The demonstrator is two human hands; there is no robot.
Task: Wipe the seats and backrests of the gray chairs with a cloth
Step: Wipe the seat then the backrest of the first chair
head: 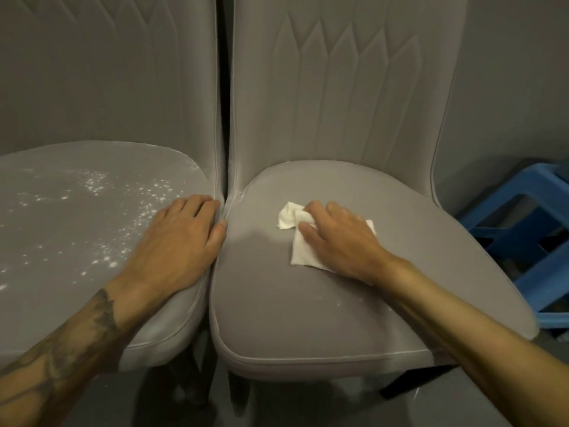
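Observation:
Two gray padded chairs stand side by side with tall quilted backrests. The left chair's seat (77, 217) is speckled with white powder. The right chair's seat (292, 303) looks mostly clean, with a few white flecks near its right edge. My right hand (338, 238) presses a crumpled white cloth (303, 251) flat onto the middle of the right seat. My left hand (181, 238) lies palm down on the right edge of the left seat, fingers reaching the gap between the chairs, holding nothing. The right chair's backrest (338, 87) rises behind the cloth.
A blue plastic stool (529, 241) stands on the floor just right of the right chair. A gray wall (523, 72) runs behind the chairs. The dark floor (308, 408) shows below the seats, with black chair legs.

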